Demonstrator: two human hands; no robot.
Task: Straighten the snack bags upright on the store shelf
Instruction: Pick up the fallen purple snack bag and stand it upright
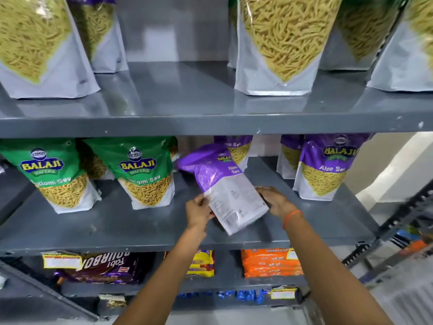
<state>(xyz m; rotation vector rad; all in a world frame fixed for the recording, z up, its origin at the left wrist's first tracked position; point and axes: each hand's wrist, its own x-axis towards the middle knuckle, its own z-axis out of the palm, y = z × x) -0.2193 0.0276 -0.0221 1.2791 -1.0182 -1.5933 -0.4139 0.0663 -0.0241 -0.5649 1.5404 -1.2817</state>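
Observation:
A purple and white Aloo Sev bag [225, 184] is tilted over the middle shelf [117, 226], back side facing me, its purple top leaning away to the left. My left hand [199, 211] grips its lower left edge. My right hand [275, 201], with an orange wristband, holds its lower right edge. Two green Ratlami Sev bags [145, 172] stand upright to the left. Another purple Aloo Sev bag [325, 167] stands upright to the right, with more purple bags behind.
The upper shelf [210, 123] carries several large sev bags [278, 43] with a gap in its middle. Below, biscuit packs lie flat: a brown Bourbon pack [105, 266], a yellow pack [202, 263], orange packs [271, 263]. A slotted metal rack [398, 235] stands at right.

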